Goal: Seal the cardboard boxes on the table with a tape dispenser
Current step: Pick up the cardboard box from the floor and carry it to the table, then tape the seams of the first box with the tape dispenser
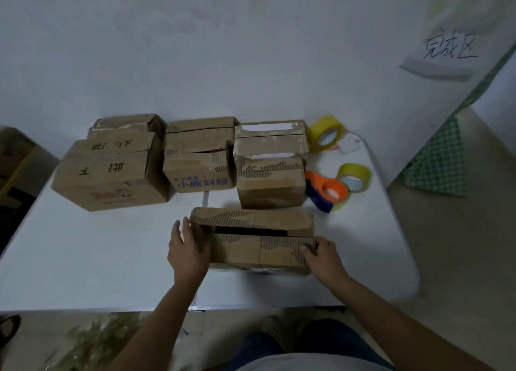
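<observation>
The white table (pixel 83 259) fills mid-frame. Six boxes (pixel 195 158) wait in rows across the centre, none visibly taped. The box (pixel 259 248) I'm working on sits lower centre, its flaps gapped. My left hand (pixel 188 252) lies flat against its end; my right hand (pixel 321 254) grips the other corner. The tape dispenser (pixel 325 193) rests untouched at centre right, so all sealing remains.

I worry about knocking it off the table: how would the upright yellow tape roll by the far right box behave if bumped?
The yellow tape roll stands on its rim, so it would probably roll. It looks hollow and likely light, so a small nudge might move it. The table looks smooth, offering little to stop it.
</observation>
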{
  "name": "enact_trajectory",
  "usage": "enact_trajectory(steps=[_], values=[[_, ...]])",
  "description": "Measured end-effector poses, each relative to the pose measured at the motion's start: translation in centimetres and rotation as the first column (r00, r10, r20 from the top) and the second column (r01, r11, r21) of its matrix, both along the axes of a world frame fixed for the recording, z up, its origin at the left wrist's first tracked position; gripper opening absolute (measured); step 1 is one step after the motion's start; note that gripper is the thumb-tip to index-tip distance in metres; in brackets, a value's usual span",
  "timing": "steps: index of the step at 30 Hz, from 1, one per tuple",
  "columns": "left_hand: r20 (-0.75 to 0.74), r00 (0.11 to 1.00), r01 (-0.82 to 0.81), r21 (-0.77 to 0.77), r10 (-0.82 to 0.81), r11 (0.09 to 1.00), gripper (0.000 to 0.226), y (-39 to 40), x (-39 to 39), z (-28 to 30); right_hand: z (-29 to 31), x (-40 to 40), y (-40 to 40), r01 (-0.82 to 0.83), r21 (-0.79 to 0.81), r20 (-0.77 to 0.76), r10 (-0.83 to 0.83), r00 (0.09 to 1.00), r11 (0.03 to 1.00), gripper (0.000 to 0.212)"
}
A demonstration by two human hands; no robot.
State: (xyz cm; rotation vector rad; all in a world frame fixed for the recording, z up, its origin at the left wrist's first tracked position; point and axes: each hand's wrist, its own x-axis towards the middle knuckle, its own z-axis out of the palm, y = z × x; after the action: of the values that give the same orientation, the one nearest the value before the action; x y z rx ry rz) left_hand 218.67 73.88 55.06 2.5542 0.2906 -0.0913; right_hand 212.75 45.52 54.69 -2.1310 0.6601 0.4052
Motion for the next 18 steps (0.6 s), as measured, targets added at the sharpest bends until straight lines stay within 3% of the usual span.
enact_trajectory(steps=[3, 5, 7, 10, 14, 18], values=[[0.145, 0.95, 0.262, 0.112, -0.277, 0.959, 0.066, -1.4, 0.0, 0.0, -0.7, 0.3, -0.6, 0.021, 0.004, 0.033, -0.021, 0.999, 1.0, 0.037], [0.125, 0.84, 0.512, 0.138, -0.528, 0.848, 0.055, -2.4, 0.1, -0.4, -0.7, 0.6, -1.1, 0.055, -0.01, 0.081, -0.054, 0.995, 0.998, 0.031], [0.072, 0.752, 0.646, 0.12, -0.655, 0.754, 0.048, -3.1, 0.3, -1.2, -0.7, 1.2, -2.0, 0.145, 0.003, 0.158, -0.143, 0.977, 0.989, 0.03], [0.069, 0.763, 0.639, 0.068, -0.643, 0.766, 0.045, -3.4, 0.4, -2.0, -0.6, 2.5, -3.9, 0.208, 0.017, 0.22, -0.206, 0.953, 0.978, 0.028], [0.052, 0.764, 0.639, 0.077, -0.643, 0.765, 0.054, -3.4, 0.2, -2.1, -1.2, 5.9, -6.4, 0.108, -0.073, 0.245, -0.087, 0.966, 0.991, 0.018], [0.049, 0.753, 0.65, 0.099, -0.656, 0.754, 0.054, -3.2, 0.5, -2.2, -2.2, 10.2, -8.2, -0.054, -0.23, 0.245, 0.112, 0.963, 0.972, 0.035]])
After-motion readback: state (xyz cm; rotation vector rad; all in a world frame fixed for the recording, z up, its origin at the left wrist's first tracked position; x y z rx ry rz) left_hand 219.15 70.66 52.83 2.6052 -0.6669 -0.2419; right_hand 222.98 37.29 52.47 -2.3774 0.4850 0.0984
